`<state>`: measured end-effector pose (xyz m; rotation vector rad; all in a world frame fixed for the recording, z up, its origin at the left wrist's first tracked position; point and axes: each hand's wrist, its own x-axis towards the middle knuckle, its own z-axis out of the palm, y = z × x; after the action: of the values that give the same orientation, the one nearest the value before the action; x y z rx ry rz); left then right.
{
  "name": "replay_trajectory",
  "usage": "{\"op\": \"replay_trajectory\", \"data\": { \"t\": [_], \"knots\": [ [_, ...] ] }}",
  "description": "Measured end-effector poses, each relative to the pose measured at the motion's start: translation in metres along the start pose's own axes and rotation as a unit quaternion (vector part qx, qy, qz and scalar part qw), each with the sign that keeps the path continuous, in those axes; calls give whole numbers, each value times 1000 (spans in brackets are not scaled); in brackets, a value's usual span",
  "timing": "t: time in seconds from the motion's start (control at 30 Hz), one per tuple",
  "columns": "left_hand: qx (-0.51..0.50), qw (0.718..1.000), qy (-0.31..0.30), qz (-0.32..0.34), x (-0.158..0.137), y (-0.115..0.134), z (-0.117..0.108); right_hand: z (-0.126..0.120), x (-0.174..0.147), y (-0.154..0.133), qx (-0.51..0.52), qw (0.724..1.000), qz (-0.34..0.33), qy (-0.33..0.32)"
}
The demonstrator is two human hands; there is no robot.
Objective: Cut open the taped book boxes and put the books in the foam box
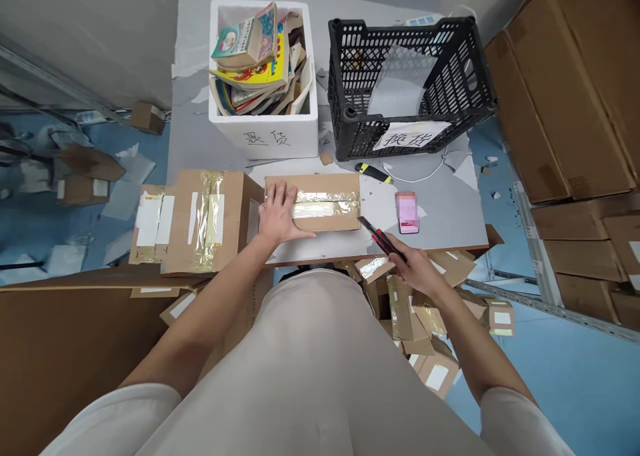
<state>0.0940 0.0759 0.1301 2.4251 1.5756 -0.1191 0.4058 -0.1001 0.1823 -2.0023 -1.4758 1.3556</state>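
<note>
From the head view, I see the taped carton (325, 206) lying on the worktop (445, 209), and plenty crowds round it. Beyond it and a little left stands a white foam box (300, 141) heaped with books (255, 63); beyond it and to the right, a black crate (359, 136) with a paper label (413, 136) on its front. A larger carton (233, 223) closes off its left side, while to its right lie a yellow-and-black cutter (374, 173) and a phone (407, 213). More boxes (437, 369) are piled lower down, nearer the person and to its right. The taped carton's long axis runs left to right, the seam along it. The left hand (279, 216) is spread wide, flat on its left end. The right hand (413, 266) is wrapped round a red-and-black knife (377, 236), blade slanting towards the carton's right end; I cannot tell whether the tip touches
</note>
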Motion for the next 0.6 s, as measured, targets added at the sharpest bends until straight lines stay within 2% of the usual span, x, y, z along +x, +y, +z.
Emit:
{"op": "replay_trajectory", "data": {
  "t": [0.1,0.23,0.33,0.43,0.53,0.6],
  "knots": [
    [-15,1000,14,-9,-2,9,1,16,5,6,125,989,17,78],
    [-59,995,45,-69,-11,26,3,65,45,1,319,934,26,160],
    [-78,989,76,-99,-12,18,3,97,75,-12,394,899,22,191],
    [-105,981,107,-121,-2,-9,0,106,92,-24,391,899,0,199],
    [-180,972,93,-115,-1,-29,1,94,107,-34,349,915,-19,202],
    [-226,962,94,-121,-13,-29,8,81,123,-40,313,928,-43,199]
  ]
}}
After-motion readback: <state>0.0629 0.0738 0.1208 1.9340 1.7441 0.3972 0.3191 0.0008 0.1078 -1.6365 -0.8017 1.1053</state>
